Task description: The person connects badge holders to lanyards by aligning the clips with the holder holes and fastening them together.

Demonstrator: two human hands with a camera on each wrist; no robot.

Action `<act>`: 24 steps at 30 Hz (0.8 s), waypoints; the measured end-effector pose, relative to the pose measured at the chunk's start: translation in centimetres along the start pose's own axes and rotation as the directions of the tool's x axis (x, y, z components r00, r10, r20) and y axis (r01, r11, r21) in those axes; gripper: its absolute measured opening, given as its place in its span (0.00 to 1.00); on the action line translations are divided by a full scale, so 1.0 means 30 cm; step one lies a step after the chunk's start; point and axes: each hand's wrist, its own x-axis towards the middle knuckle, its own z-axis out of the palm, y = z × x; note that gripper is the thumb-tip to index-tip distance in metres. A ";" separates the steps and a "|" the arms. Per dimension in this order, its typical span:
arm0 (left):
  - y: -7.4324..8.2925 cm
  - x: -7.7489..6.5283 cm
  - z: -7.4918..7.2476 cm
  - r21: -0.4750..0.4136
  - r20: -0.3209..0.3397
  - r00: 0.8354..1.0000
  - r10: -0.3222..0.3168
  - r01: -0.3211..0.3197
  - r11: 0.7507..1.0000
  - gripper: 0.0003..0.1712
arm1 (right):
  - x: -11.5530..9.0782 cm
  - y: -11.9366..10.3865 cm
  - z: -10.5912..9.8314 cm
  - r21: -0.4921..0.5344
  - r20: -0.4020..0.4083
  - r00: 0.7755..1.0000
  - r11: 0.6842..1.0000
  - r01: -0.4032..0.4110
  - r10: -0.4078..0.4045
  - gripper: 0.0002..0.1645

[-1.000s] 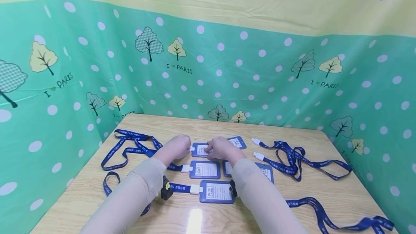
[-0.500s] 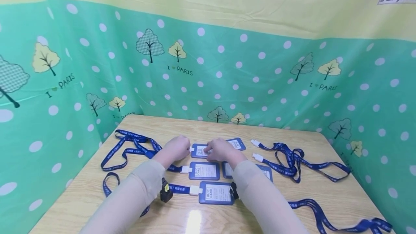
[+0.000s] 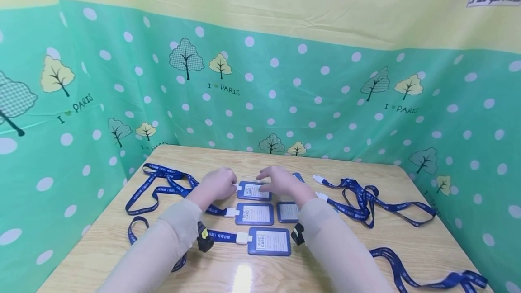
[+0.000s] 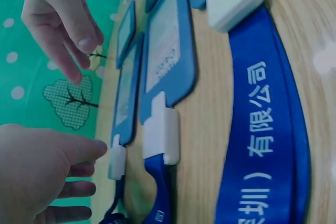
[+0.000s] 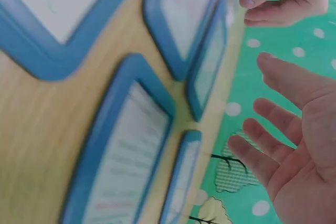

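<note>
In the head view, my left hand (image 3: 220, 183) is at the left end of the farthest blue ID card holder (image 3: 254, 191), close to its white clip (image 4: 117, 162). In the left wrist view its thumb points toward that clip, with nothing visible between the fingers. My right hand (image 3: 281, 181) is over the holder's right end, fingers spread and apart from it, as the right wrist view shows. Two more holders, a middle one (image 3: 254, 214) and a near one (image 3: 269, 241), lie below in a column, each clipped to a blue lanyard (image 4: 265, 129) running left.
Right of the column lie a loose card holder (image 3: 288, 212) and another (image 3: 299, 177), partly behind my right hand. Blue lanyards (image 3: 358, 198) with white clips are heaped at the right, and another lanyard (image 3: 439, 281) lies near the front right edge. A polka-dot curtain (image 3: 228, 116) stands behind the table.
My right hand has let go of the far card holder, its fingers spreading as it moves slightly right. My left hand shifts a little left, and the holders stay in place.
</note>
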 end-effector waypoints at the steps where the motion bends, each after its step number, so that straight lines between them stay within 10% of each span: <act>1: 0.001 -0.002 -0.008 -0.003 -0.013 1.000 -0.001 0.001 1.000 0.08 | -0.003 0.001 -0.012 0.000 -0.008 1.000 1.000 0.011 -0.011 0.24; 15: 0.027 -0.027 -0.136 -0.069 -0.196 0.979 0.050 -0.064 0.996 0.20 | -0.079 0.001 -0.165 0.048 -0.163 0.967 0.978 0.205 -0.194 0.26; 24: 0.061 -0.032 -0.188 -0.108 -0.339 0.934 0.112 -0.157 0.982 0.23 | -0.130 0.024 -0.244 0.047 -0.242 0.935 0.959 0.280 -0.261 0.28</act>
